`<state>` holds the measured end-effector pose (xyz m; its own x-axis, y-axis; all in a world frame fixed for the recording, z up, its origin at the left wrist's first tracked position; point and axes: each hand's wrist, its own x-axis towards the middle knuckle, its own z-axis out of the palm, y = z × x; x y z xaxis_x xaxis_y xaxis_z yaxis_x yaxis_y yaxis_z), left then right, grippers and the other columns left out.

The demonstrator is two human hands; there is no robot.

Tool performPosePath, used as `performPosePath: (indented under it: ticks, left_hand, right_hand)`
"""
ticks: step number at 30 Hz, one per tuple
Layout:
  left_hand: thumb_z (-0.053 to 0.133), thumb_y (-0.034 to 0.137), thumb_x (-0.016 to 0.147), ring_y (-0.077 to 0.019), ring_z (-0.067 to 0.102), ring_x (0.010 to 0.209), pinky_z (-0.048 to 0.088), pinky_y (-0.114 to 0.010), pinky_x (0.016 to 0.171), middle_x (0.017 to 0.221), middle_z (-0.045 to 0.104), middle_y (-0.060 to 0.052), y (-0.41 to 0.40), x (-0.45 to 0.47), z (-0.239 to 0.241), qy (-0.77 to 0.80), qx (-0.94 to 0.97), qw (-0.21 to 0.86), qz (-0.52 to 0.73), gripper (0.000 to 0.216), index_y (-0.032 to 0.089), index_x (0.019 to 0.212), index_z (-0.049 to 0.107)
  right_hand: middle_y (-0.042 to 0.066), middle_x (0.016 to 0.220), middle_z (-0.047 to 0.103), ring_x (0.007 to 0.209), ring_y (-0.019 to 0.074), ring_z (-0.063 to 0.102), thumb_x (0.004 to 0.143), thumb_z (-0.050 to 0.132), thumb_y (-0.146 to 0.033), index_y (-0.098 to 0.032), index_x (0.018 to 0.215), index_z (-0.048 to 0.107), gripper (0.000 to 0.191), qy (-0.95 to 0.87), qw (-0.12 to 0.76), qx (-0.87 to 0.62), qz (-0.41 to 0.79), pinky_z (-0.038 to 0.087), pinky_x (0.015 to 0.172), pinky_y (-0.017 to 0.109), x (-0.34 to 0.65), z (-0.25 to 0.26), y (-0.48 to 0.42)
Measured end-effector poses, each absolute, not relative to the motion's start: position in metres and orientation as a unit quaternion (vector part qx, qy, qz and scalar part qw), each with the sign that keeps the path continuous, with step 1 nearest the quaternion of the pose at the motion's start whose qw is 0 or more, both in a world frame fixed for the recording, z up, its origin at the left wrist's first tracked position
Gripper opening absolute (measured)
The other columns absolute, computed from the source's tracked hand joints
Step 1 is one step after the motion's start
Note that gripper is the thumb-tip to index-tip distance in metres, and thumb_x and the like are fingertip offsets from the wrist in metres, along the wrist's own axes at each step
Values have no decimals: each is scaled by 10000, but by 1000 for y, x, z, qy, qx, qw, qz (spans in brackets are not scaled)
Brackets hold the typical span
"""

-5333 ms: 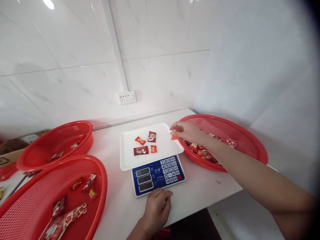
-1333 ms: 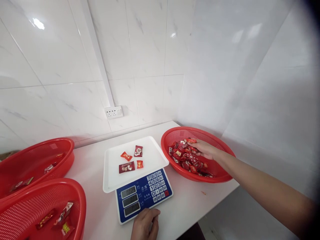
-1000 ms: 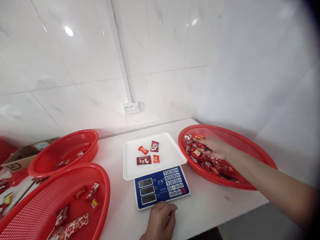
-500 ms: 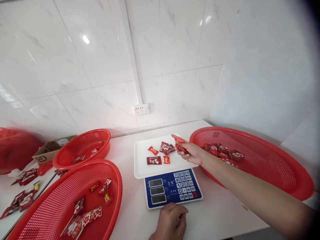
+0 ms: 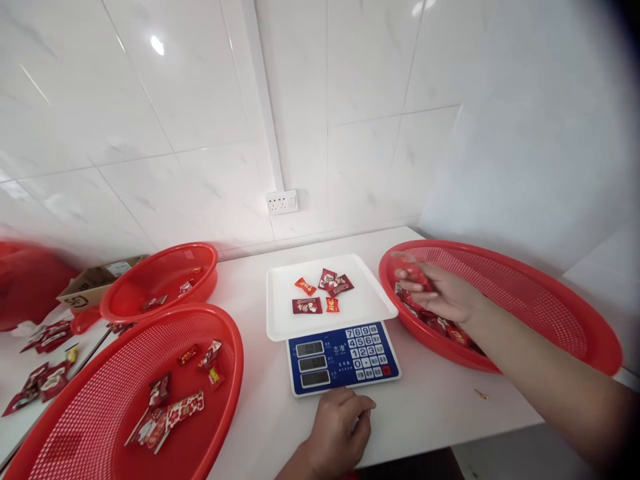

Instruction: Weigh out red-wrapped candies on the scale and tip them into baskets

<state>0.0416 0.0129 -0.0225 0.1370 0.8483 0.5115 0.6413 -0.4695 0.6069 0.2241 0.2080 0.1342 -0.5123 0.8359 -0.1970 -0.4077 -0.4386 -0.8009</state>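
My right hand [image 5: 447, 292] is over the near left side of the right red basket [image 5: 540, 300], closed around red-wrapped candies [image 5: 419, 275] that are blurred by motion. Dark red and red wrapped candies [image 5: 440, 325] lie in that basket below it. Curled at the front edge of the blue-faced digital scale [image 5: 341, 367], my left hand [image 5: 341, 427] shows nothing in its fingers. On the scale's white tray [image 5: 285, 323] are several wrapped candies: a dark red packet [image 5: 307, 305], two more dark red packets [image 5: 336, 283] overlapping behind, and two small orange-red ones [image 5: 305, 287].
To the left stand a large red basket [image 5: 231, 373] with several packets and a smaller red basket [image 5: 213, 283] behind it. A cardboard box [image 5: 93, 287], a red bag [image 5: 27, 287] and loose packets [image 5: 55, 381] are farther left. A small scrap [image 5: 481, 395] lies on the table.
My right hand has moved right, from above the tray to over the right basket, still holding red candies. The candies on the tray and my left hand stay about the same.
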Motion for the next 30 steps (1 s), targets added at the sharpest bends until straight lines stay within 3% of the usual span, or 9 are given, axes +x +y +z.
performPosePath:
  ticks: [4,7,10,12,17,22,26,30]
  left_hand:
    - [494,120,805,-163,637,657,490,-260,615,749,685,-26,12,42,-22,491,754,128,416,212,215,936,631]
    - [491,120,808,-162,637,659,487,-256,613,750,687,-31,13,42,-23,487,755,132,418,214,208,942,633]
    - [493,123,811,-163,640,663,486,-255,608,758,693,-37,14,41,-24,487,754,133,420,213,202,948,636]
    - [491,123,815,-163,641,662,484,-253,606,751,693,-38,14,41,-24,487,753,137,421,210,198,943,639]
    - [482,126,824,-164,640,661,484,-258,609,747,690,-39,14,42,-21,488,751,140,421,203,194,931,641]
    - [474,128,830,-156,636,650,480,-253,602,735,688,-33,14,42,-19,496,749,138,417,207,198,924,643]
    - [467,134,829,-156,641,670,486,-253,622,758,696,-35,14,42,-19,500,750,140,410,214,202,926,645]
    - [466,131,829,-157,640,674,489,-254,626,765,696,-36,14,42,-21,507,749,138,404,213,205,926,641]
  right_hand:
    - [29,774,606,511,49,520,872,518,-258,-209,947,662,170,-272,479,-343,761,350,319,44,247,130,193]
    - [87,952,641,692,85,634,875,459,-176,-186,942,681,232,-204,538,-376,726,457,407,40,260,125,180]
    - [91,1008,638,855,145,663,867,466,-172,-177,873,697,232,-187,601,-398,668,575,576,126,270,119,170]
    - [63,992,634,842,151,663,859,505,-189,-186,832,700,196,-197,625,-422,626,604,621,180,277,112,167]
    - [10,838,610,646,93,623,711,707,-168,-188,788,678,85,-212,647,-435,589,519,424,100,293,93,172]
    - [-52,640,548,441,36,475,375,908,-242,-205,806,640,508,-222,646,-411,604,335,268,70,294,88,173]
    - [-52,605,573,426,60,478,498,865,-394,-255,857,592,472,-340,633,-421,553,321,287,106,271,97,163]
    - [-49,611,574,447,83,500,695,705,-538,-267,936,574,386,-510,511,-438,536,334,343,160,224,101,156]
